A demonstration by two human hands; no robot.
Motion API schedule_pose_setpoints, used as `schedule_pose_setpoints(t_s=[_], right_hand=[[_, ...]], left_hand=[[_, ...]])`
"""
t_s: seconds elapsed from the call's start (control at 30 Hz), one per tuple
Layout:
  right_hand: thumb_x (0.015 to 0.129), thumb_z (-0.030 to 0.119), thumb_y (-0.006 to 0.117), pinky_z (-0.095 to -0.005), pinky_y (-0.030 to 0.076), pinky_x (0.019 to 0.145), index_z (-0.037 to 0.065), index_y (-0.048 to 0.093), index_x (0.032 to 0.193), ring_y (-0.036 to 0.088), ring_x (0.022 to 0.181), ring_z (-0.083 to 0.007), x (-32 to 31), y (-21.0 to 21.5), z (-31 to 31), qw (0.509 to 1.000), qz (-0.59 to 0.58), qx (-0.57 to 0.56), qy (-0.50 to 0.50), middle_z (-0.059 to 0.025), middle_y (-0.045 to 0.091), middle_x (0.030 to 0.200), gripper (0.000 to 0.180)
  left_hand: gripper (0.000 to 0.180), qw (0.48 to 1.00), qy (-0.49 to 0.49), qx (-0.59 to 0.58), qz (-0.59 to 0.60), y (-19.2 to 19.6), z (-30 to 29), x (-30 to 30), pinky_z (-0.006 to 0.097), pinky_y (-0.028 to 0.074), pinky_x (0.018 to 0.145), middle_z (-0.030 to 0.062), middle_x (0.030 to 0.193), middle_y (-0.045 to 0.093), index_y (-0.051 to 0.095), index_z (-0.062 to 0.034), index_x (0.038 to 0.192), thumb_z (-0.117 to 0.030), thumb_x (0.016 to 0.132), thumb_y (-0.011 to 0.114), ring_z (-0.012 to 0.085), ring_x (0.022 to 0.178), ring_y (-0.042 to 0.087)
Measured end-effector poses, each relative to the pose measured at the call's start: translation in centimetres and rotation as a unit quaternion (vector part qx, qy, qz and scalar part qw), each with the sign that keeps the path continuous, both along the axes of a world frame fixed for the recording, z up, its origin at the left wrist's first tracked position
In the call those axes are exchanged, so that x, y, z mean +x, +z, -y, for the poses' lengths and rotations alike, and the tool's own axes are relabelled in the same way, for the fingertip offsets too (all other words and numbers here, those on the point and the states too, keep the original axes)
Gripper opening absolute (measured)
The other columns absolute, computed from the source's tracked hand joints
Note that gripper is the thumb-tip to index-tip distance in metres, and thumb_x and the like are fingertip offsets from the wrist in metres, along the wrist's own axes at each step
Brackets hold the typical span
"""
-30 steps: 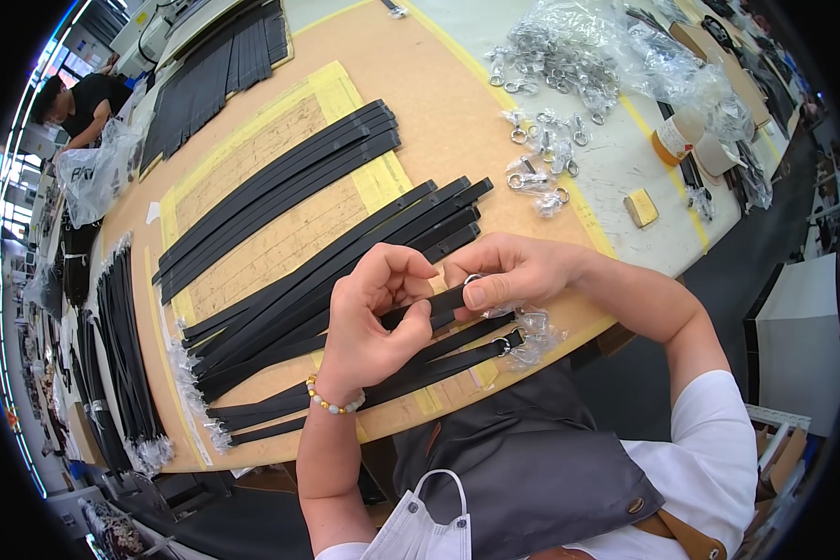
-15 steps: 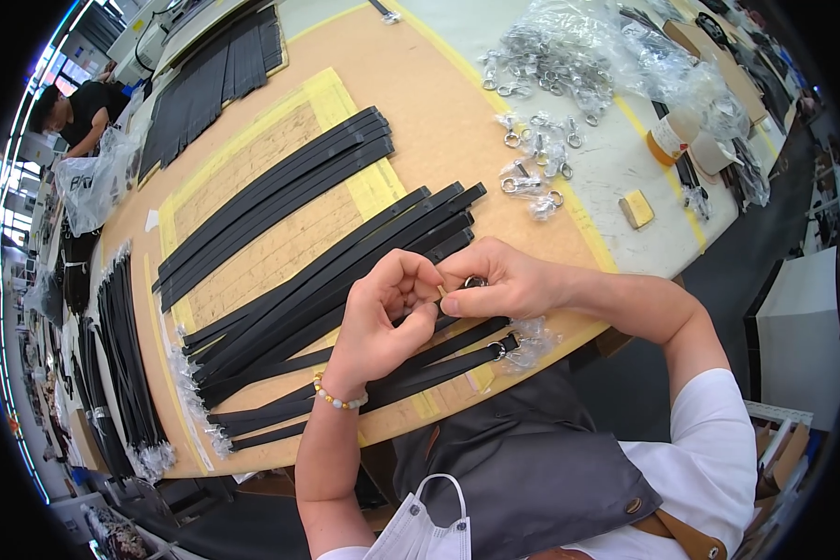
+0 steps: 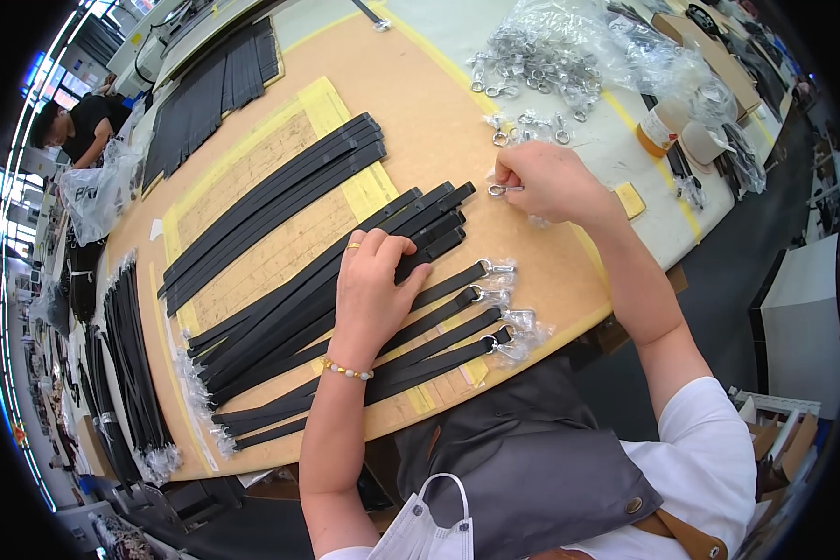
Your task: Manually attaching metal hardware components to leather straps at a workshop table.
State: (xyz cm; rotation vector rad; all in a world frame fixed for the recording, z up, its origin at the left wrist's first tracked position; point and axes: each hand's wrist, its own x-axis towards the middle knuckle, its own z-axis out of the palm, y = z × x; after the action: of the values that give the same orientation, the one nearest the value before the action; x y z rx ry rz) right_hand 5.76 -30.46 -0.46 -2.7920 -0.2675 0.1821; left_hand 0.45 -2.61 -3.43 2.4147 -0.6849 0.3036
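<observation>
Head view: my right hand (image 3: 551,182) pinches a small silver metal clasp (image 3: 497,190) just beyond the flat black leather straps (image 3: 345,280), where my left hand (image 3: 371,289) lies with fingers spread flat. That pinch looks slight, so the clasp could slip into the loose silver clasps (image 3: 532,126) nearby, or my wrist might nudge the stacked ends askew.

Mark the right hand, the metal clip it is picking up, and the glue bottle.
right hand (image 3: 553,182), head view, back of the hand
metal clip (image 3: 498,190), head view, its ring
glue bottle (image 3: 661,129), head view, its side
</observation>
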Motion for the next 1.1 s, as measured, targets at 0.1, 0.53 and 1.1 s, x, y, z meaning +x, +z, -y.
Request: schedule_pose_setpoints(t_s=[0.1,0.53,1.1], right_hand=[[0.081,0.019,0.071,-0.0395,0.053,0.082,0.007,0.068,0.097,0.068,0.095,-0.0273,0.0,-0.1,-0.6,1.0,0.014,-0.01,0.015,-0.0088,0.071,0.093,0.02],[0.09,0.002,0.073,-0.0252,0.051,0.08,0.002,0.063,0.101,0.063,0.089,-0.0083,-0.9,-0.8,-3.2,0.758,-0.191,0.61,0.129,-0.0013,0.067,0.095,0.015],[0.081,-0.005,0.081,-0.0258,0.053,0.079,0.007,0.056,0.097,0.063,0.095,-0.0094,-2.8,-2.6,-5.7,0.75,-0.011,0.63,0.2,-0.0039,0.063,0.098,0.033]], left_hand=[[0.022,0.999,-0.002,0.025,0.044,-0.2,0.5,0.1,0.037,0.048,0.076,0.0071,0.083,0.058,0.065,-0.0037,0.086,-0.009,0.075,0.082,0.0248,0.084,0.055],[0.019,0.918,0.025,-0.335,-0.211,2.0,-0.4,-1.0,0.02,0.049,0.071,-0.0007,0.093,0.067,0.066,-0.0011,0.105,0.001,0.088,0.075,0.0039,0.079,0.059],[0.024,0.913,0.005,-0.352,-0.208,2.7,-0.3,-2.2,0.022,0.051,0.081,0.0019,0.1,0.067,0.064,0.0013,0.108,0.006,0.086,0.073,0.0069,0.091,0.063]])
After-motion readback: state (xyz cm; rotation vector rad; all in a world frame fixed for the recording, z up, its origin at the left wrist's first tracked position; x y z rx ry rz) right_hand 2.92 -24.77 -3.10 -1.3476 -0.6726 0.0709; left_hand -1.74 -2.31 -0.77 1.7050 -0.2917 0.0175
